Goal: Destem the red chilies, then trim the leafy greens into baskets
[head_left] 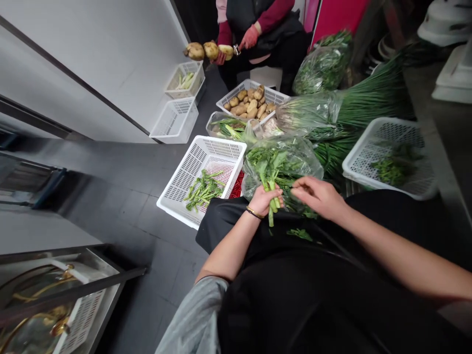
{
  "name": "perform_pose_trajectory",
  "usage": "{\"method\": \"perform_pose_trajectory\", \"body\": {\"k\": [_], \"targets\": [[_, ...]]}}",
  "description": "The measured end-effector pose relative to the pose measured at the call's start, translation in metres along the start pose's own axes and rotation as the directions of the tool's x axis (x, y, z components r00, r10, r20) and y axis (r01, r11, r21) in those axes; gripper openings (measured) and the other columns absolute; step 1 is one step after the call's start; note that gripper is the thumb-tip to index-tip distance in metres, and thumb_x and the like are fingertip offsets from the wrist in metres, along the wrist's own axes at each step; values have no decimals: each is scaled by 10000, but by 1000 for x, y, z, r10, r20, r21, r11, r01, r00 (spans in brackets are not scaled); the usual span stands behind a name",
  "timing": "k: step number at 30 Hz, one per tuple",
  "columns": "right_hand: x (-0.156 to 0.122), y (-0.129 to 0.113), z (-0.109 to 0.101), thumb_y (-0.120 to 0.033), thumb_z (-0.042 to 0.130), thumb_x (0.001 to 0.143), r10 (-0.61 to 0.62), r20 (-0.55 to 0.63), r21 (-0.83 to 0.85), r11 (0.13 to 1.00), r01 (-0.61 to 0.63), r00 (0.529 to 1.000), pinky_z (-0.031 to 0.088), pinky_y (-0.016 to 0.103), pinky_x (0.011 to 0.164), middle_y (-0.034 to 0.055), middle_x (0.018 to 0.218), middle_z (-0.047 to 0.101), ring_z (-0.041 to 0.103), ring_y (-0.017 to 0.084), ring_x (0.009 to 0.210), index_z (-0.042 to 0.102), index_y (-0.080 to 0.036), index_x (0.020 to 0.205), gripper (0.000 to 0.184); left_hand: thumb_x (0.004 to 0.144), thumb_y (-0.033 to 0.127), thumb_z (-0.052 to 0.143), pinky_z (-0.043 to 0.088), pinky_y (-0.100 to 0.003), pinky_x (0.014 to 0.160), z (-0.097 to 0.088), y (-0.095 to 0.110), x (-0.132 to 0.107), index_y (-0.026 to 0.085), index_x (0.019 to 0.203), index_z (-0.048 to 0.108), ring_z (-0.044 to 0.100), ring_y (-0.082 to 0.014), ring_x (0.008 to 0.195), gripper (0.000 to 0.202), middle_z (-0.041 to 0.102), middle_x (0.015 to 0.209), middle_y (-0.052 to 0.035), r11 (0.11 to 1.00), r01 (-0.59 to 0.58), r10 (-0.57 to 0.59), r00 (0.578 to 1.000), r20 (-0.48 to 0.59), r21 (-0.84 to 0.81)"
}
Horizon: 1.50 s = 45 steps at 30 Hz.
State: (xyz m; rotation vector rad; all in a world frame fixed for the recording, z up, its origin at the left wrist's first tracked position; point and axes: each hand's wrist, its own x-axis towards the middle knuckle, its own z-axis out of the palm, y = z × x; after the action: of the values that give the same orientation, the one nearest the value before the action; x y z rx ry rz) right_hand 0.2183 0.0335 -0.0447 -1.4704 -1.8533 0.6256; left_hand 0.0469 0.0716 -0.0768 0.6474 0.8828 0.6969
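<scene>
My left hand (262, 200), with a bangle at the wrist, is closed around a bunch of leafy green stalks (271, 169). The leaves point away from me and the thick pale ends stick out below the fist. Close to the right of the bunch is my right hand (319, 195), its fingers reaching toward it, slightly apart, with nothing visible in them. Behind both hands lies a clear plastic bag (302, 157) of more greens. Loose leaf bits (299, 234) rest on my black apron. A white basket (177, 184) on the left holds trimmed green stems (204, 190).
Opposite me a person's gloved hand (250, 37) works a peeler on a row of large root pieces (211, 50). Potatoes (252, 102) fill a basket between us. Spring onions (379, 93) and a white basket (391, 125) with leaves stand right. White bins (175, 120) line the wall.
</scene>
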Motion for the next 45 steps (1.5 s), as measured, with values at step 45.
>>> {"method": "perform_pose_trajectory", "body": {"k": [45], "targets": [[7,-1,11,-528,701,678,178,194,768,585,-262,965,426,228,488,-30,519,559,509,97,464,541,-180,685,383,603,429,790,403,-193,417,28,2,-46,135,840,504,608,-128,511,474,640,686,-38,989,-141,140,990,26,51]]}}
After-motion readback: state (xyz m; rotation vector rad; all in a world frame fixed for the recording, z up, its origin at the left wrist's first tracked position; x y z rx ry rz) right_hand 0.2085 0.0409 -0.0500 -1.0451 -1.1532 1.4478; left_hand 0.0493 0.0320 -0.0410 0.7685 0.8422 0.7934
